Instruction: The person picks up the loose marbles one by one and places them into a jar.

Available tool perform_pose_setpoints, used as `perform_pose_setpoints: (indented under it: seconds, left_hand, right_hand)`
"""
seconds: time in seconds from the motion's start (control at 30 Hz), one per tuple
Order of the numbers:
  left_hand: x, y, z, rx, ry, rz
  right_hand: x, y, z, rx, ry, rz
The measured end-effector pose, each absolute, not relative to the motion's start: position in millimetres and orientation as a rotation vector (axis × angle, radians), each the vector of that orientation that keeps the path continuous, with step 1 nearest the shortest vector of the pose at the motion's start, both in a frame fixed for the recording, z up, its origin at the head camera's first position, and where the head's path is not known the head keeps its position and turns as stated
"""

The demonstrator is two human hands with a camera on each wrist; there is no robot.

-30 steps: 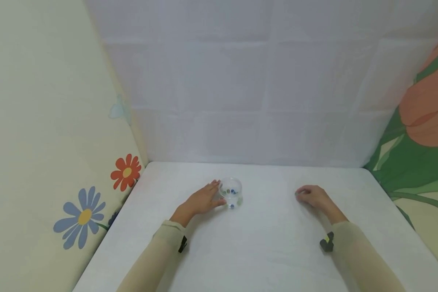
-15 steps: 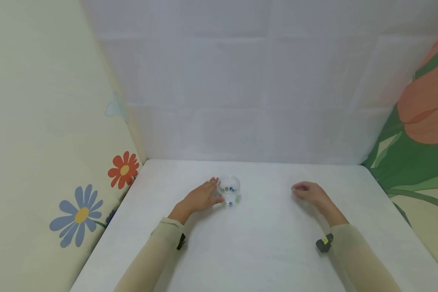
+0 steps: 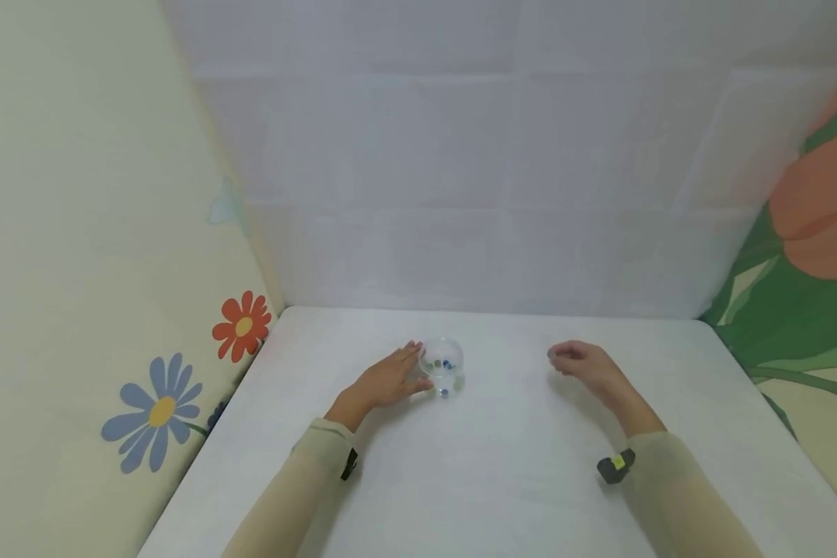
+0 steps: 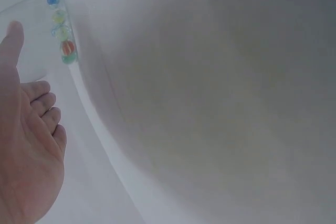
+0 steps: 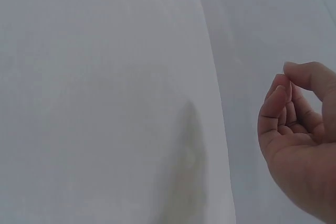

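A round clear cup [image 3: 442, 378] stands on the white table with several glass marbles [image 4: 60, 24] along its bottom; blue, yellow, green and orange-red ones show in the left wrist view. My left hand [image 3: 387, 378] holds the cup from its left side, thumb at the near wall and the other fingers at the far wall. To the right of the cup, above the table, my right hand [image 3: 589, 367] pinches a small greyish-green marble [image 3: 551, 353] between thumb and fingertips. In the right wrist view the fingertips meet and the marble is hidden.
The white-covered table [image 3: 488, 480] reaches back to a hanging white cloth [image 3: 460, 178]. Flower-printed cloth flanks it at the left [image 3: 162, 411] and the right [image 3: 809, 310]. A small dark camera [image 3: 615, 465] sits at the right wrist.
My right hand has moved left and slightly up, toward the cup, with the marble in its fingertips. The left hand and the cup stay in place.
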State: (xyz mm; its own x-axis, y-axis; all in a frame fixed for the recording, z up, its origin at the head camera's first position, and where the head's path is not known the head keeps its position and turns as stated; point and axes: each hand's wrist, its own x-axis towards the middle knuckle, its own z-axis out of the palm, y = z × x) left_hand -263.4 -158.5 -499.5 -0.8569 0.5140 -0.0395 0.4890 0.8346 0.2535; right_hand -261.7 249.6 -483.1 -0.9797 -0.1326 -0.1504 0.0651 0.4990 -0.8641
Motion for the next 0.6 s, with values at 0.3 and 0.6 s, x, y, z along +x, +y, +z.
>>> perform_pose_setpoints:
  seconds: [0.3, 0.6]
  left_hand:
    - [-265.2, -157.3, -500.1, 0.779, 2.902, 0.379]
    - [-264.6, -156.7, -500.8, 0.782, 2.895, 0.379]
  right_hand:
    - [-260.6, 239.0, -472.7, -0.089, 2.500, -1.543]
    - [-261.4, 234.2, -472.6, -0.142, 2.506, -1.560]
